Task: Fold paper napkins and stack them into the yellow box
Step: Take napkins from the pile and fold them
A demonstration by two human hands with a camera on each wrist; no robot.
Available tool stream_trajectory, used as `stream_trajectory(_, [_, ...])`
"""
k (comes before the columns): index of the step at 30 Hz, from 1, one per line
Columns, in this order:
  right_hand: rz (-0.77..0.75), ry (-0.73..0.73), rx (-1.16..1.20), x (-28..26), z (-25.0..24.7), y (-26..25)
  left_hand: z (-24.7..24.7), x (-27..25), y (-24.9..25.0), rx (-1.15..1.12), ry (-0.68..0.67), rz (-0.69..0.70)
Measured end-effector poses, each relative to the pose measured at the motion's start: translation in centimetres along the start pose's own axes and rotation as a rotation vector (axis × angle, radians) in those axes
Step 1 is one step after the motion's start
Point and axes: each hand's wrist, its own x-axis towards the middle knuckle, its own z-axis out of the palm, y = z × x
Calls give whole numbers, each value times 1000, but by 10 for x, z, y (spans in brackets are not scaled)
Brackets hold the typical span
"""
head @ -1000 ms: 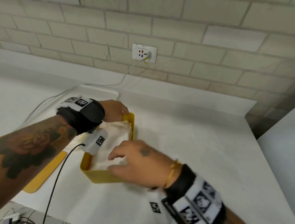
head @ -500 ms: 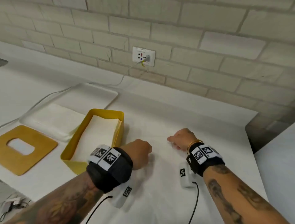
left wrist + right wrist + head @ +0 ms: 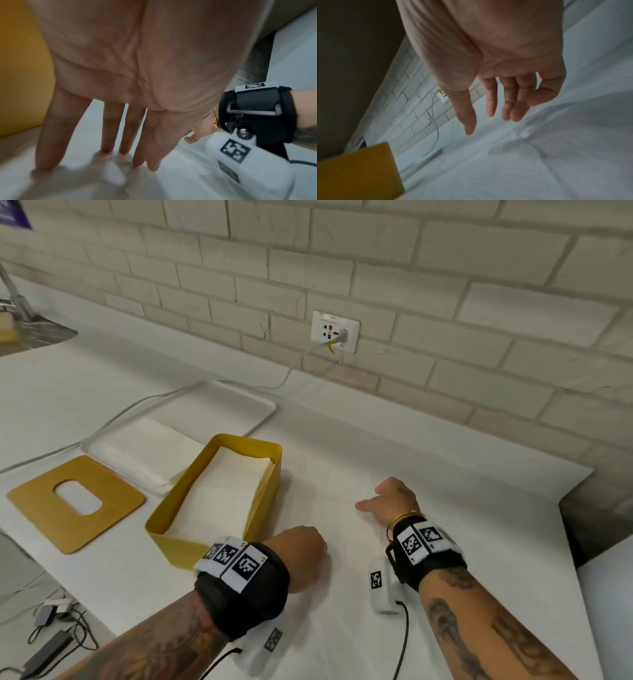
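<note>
Okay, both hands are on the white counter, right of the box and holding nothing. The left hand sits just beside the box's near right corner; the left wrist view shows its fingers straight and spread, tips pressing the white surface, which looks faintly rumpled there — too blurred to tell whether that is a napkin sheet or bare counter. The right hand is further right, well apart from the box, with fingers loosely extended and hovering just above the surface, the thumb sticking out toward the left. The box is open, with a stack of folded napkins inside, filling it nearly to the rim. Behind it, touching or nearly so, a white tray holds more flat napkins. The lid — yellow, with an oval slot — lies flat to the box's left. A cable runs from the wall socket past the tray.
</note>
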Motion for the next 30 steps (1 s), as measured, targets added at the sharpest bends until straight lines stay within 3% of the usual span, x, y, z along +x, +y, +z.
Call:
stream_trajectory(3, [53, -26, -204, 3, 15, 7, 4, 1, 7, 20, 21, 10])
stream_trajectory(22, [-3, 25, -16, 7, 25, 22, 15, -1, 7, -94, 35, -13])
stream_trajectory(30, [-302, 29, 568, -26, -20, 17, -7, -15, 5, -197, 50, -2])
